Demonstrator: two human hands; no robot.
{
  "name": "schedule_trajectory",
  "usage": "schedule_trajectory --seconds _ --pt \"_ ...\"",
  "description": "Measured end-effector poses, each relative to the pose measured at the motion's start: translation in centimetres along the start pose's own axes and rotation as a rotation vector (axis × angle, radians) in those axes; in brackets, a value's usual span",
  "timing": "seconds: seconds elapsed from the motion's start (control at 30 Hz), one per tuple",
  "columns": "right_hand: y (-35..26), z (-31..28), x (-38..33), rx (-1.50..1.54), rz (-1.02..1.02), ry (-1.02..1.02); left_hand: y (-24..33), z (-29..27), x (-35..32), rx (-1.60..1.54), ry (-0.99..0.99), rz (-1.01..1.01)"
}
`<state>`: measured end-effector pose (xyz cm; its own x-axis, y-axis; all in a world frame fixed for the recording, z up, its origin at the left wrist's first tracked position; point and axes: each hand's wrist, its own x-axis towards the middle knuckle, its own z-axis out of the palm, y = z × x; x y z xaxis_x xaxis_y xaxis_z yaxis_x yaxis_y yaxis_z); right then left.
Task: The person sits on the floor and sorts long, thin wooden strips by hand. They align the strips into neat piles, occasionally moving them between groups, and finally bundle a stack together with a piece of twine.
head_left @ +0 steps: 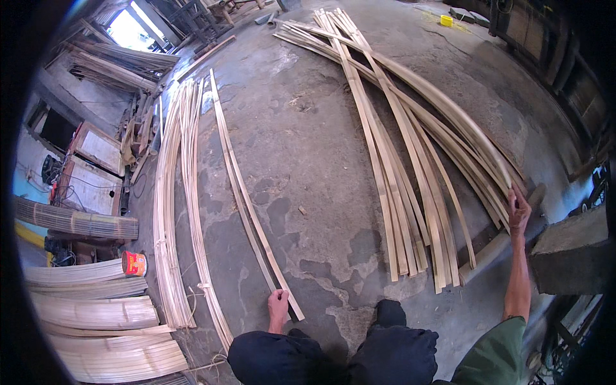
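The left hand (pixel 278 310) has its fingers closed on the near end of a pale strip (pixel 246 224), with a second strip (pixel 278 269) running just to its right, while the right hand (pixel 518 215) pinches the near end of a long bowed strip (pixel 463 117) at the outer edge of a crossed pile (pixel 436 247). Left of the left grip lie two long bundles (pixel 165 218) (the closer one visibly tied), and farther out a red tub (pixel 134 264) sits near broad slats (pixel 96 312).
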<state>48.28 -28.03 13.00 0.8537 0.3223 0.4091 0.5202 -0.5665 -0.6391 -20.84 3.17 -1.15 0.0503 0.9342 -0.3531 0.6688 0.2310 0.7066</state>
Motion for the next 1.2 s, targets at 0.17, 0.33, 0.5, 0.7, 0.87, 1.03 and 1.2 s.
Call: schedule_trajectory --seconds 0.17,0.33,0.5,0.7,0.87,1.03,1.2 --pt "1.1 1.8 -2.0 -0.05 -0.066 -0.054 2.4 0.4 -1.0 0.007 -0.014 -0.042" --pt "3.6 2.9 -2.1 -0.101 -0.203 -0.142 1.0 0.3 -0.1 0.018 -0.008 -0.007" --pt "3.2 1.9 -2.6 -0.174 -0.252 -0.177 1.2 0.3 -0.6 -0.042 0.009 0.007" --pt "4.0 -0.7 -3.5 -0.283 -0.04 -0.333 1.4 0.3 -0.5 -0.037 -0.027 -0.011" --pt "4.5 -0.2 -3.7 -0.067 -0.114 -0.097 0.5 0.3 -0.1 -0.03 -0.03 -0.015" --pt "1.0 0.1 -4.8 0.091 0.133 -0.06 2.8 0.3 -1.0 -0.024 -0.014 -0.066" --pt "1.5 1.9 -5.0 0.036 -0.005 -0.143 1.3 0.2 -0.2 0.017 -0.012 -0.049"
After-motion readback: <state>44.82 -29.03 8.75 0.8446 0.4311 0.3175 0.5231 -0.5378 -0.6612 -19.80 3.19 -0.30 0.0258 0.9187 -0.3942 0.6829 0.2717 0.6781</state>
